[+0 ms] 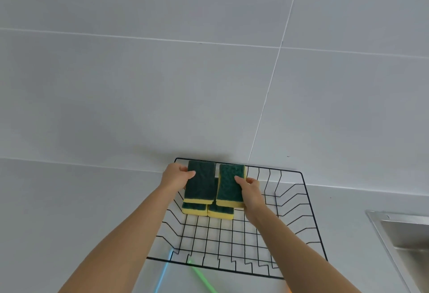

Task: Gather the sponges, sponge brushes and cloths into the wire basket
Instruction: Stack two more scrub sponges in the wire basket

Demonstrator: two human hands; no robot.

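A black wire basket (pixel 308 202) sits on the pale counter against the tiled wall. At its far left end lie two yellow sponges with dark green scrub tops, the left one (pixel 193 208) and the right one (pixel 220 212) side by side. My left hand (pixel 176 175) grips a third green-topped sponge (pixel 202 183) just above the left one. My right hand (pixel 249 188) grips another green-topped sponge (pixel 228 183) just above the right one. Both held sponges are inside the basket's outline.
A steel sink (pixel 406 239) is set into the counter at the right edge. A blue handle (pixel 163 271) and a green handle (pixel 200 276) lie on the counter just in front of the basket's near rim. The grey tiled wall rises right behind the basket.
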